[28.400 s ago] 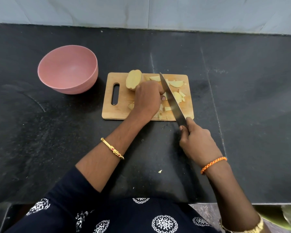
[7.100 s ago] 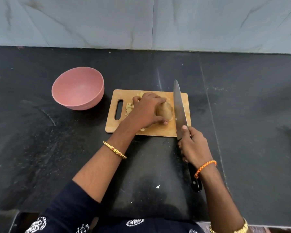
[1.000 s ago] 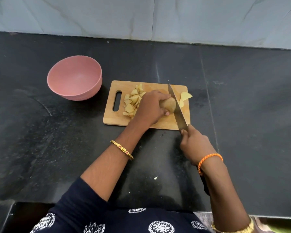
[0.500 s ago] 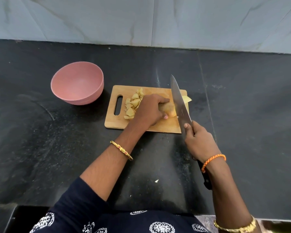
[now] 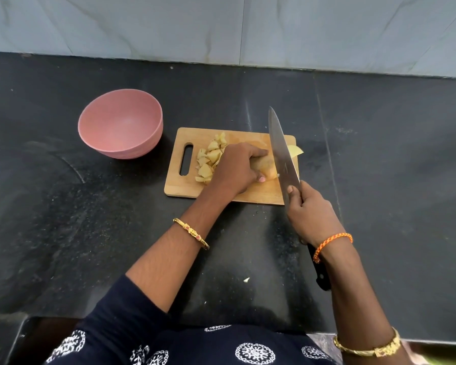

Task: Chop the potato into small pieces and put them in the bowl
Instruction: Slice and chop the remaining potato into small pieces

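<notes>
On the wooden cutting board [image 5: 184, 189] my left hand [image 5: 236, 168] grips a piece of unpeeled potato [image 5: 266, 169]. My right hand [image 5: 309, 214] holds a large knife [image 5: 281, 151] by its handle, index finger on the blade, with the blade lying against the potato's right side. A pile of small potato pieces [image 5: 209, 159] lies left of my left hand. One cut slice [image 5: 295, 150] sits right of the blade at the board's edge. The pink bowl [image 5: 120, 122] stands left of the board and looks empty.
The board and bowl rest on a black stone counter [image 5: 392, 180]. A grey tiled wall [image 5: 221, 27] runs along the back. A small potato scrap [image 5: 246, 279] lies on the counter near my body.
The knife has lifted out of its cut since one second ago and now lies against the potato's right side. My left hand keeps holding the potato. The view shifted slightly.
</notes>
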`<state>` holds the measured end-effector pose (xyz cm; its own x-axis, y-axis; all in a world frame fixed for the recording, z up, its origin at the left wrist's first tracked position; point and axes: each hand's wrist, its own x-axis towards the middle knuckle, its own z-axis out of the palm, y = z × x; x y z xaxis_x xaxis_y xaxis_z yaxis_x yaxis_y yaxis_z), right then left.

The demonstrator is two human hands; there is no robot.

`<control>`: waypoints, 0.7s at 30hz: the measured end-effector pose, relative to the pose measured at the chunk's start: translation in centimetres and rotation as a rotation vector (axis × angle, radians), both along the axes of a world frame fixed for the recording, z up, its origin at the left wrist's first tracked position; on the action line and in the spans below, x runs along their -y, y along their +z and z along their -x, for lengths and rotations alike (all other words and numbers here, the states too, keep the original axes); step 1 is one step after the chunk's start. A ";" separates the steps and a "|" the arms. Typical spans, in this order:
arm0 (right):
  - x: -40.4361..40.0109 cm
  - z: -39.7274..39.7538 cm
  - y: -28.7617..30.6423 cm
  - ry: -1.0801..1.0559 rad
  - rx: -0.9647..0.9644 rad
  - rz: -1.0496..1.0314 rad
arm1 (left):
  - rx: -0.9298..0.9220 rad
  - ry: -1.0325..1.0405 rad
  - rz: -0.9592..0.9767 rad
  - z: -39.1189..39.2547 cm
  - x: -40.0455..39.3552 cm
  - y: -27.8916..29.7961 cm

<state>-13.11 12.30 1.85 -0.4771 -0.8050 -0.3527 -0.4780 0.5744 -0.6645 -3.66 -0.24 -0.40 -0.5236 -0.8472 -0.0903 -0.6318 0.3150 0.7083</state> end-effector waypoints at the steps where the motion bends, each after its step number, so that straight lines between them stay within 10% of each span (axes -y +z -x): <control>1: 0.1 -0.1 -0.1 -0.008 -0.014 -0.005 | -0.002 -0.001 0.001 0.0 0.0 0.0; 21: -2.5 -2.2 -1.5 -0.011 -0.064 -0.228 | -0.063 0.029 0.012 -0.1 -0.3 -0.6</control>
<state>-10.94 14.79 0.38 -0.5127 -0.7025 -0.4936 -0.5074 0.7117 -0.4859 -3.56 0.01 -1.00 -0.5033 -0.8628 -0.0477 -0.5953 0.3061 0.7429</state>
